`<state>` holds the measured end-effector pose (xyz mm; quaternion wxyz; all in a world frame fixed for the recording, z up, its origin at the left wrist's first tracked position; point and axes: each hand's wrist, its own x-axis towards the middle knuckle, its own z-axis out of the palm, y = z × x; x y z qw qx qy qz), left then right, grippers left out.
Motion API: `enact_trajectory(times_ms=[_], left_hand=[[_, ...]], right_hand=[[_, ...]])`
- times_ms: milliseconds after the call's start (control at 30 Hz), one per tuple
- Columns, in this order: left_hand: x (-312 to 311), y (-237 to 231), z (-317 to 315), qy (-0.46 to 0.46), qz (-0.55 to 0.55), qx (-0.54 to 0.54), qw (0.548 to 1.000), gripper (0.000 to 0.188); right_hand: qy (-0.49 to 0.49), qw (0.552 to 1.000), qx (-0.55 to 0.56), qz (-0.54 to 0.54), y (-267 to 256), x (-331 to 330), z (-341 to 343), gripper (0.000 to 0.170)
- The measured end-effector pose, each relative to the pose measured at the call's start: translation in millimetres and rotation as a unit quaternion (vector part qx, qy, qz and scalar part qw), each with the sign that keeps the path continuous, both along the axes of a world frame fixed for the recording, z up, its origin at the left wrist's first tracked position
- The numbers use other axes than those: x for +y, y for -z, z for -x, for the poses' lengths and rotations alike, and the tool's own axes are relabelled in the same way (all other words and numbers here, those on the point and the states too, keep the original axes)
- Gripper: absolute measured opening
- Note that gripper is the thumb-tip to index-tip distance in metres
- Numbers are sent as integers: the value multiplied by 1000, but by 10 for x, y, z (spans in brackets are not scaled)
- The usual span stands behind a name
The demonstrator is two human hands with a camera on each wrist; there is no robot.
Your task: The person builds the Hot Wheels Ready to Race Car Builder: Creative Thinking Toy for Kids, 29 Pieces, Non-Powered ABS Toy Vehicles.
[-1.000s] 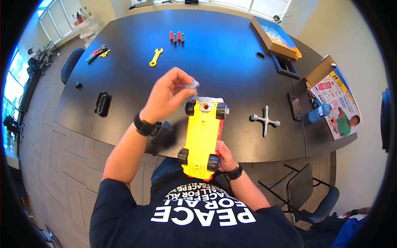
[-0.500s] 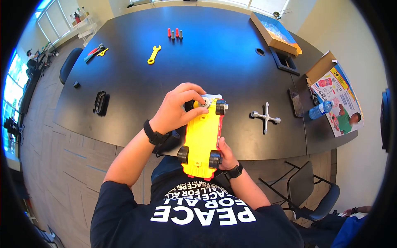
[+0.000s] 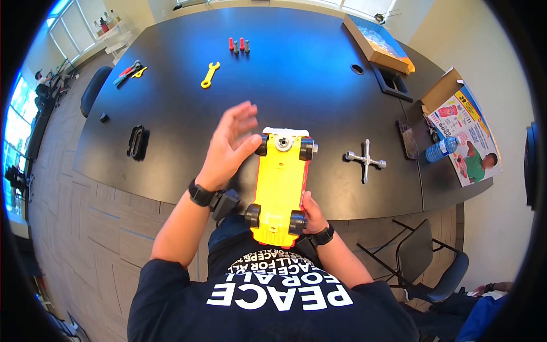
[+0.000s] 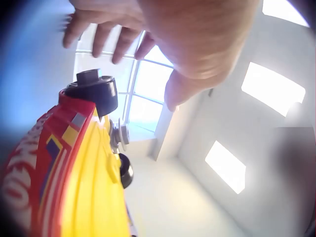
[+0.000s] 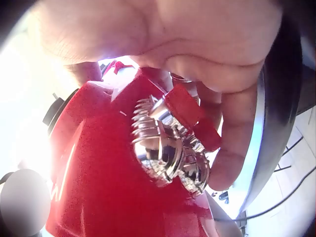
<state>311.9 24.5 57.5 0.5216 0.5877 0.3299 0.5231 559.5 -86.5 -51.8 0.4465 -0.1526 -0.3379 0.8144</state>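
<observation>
A toy car (image 3: 279,188), red with a yellow underside and black wheels, is held bottom-up over the table's near edge. My right hand (image 3: 313,214) grips its side near the rear; in the right wrist view the fingers curl round the red body beside a chrome engine (image 5: 158,153). A round grey part (image 3: 283,142) sits in the ring at the car's far end, standing proud of the underside in the left wrist view. My left hand (image 3: 232,145) is beside that end, fingers spread and holding nothing, with the thumb near a front wheel (image 4: 96,94).
On the table (image 3: 319,114) lie a grey cross-shaped lug wrench (image 3: 366,162), a yellow wrench (image 3: 210,75), several red and grey bolts (image 3: 239,45), more tools (image 3: 130,72) and a black part (image 3: 136,142). A water bottle (image 3: 442,149) and toy box (image 3: 470,137) stand at right.
My left hand brought the round grey part to the ring at the car's far end, let go of it, and drew back to the left. My right hand keeps its hold.
</observation>
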Motion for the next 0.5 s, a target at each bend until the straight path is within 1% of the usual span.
enact_trajectory(times_ms=[33, 67, 133, 200, 233, 267, 300, 333, 367, 400, 433, 467, 500], left_hand=[[-37, 127, 38, 53, 74, -23, 996, 85], [-88, 227, 91, 119, 134, 9, 984, 85], [-278, 398, 57, 236, 163, -9, 958, 82], [-502, 391, -42, 169, 142, 9, 975, 75], [-526, 422, -49, 146, 187, -14, 971, 69], [-539, 456, -43, 156, 187, -16, 970, 69], [-546, 494, -29, 141, 225, -53, 963, 68], [-559, 526, -12, 125, 262, -90, 953, 67], [-599, 552, 10, 112, 264, -95, 953, 65], [-635, 563, 40, 117, 265, -97, 952, 65], [-675, 565, 72, 98, 261, -101, 955, 64], [-713, 581, 108, 80, 258, -105, 957, 64], [-734, 648, 148, 59, 255, -106, 959, 63]], right_hand=[[0, 1000, 21, -1, 8, 2, 5, 82], [0, 999, 43, -1, 18, -3, 5, 80], [-3, 1000, 28, 0, 60, -2, 8, 79], [2, 1000, 10, 2, 48, -13, 3, 78], [3, 999, -36, 17, 10, -3, 13, 79], [4, 996, -82, 32, -112, 13, 64, 79], [56, 991, -97, 70, -259, -33, 139, 70], [63, 991, -100, 70, -375, -2, 37, 70], [37, 959, -278, -34, -477, 63, -129, 61], [7, 886, -444, -134, -603, 104, -245, 53], [120, 870, -441, -185, -862, 71, -265, 41], [178, 837, -489, -171, -1050, 104, -412, 33], [245, 798, -516, -193, -1018, 194, -633, 26]])
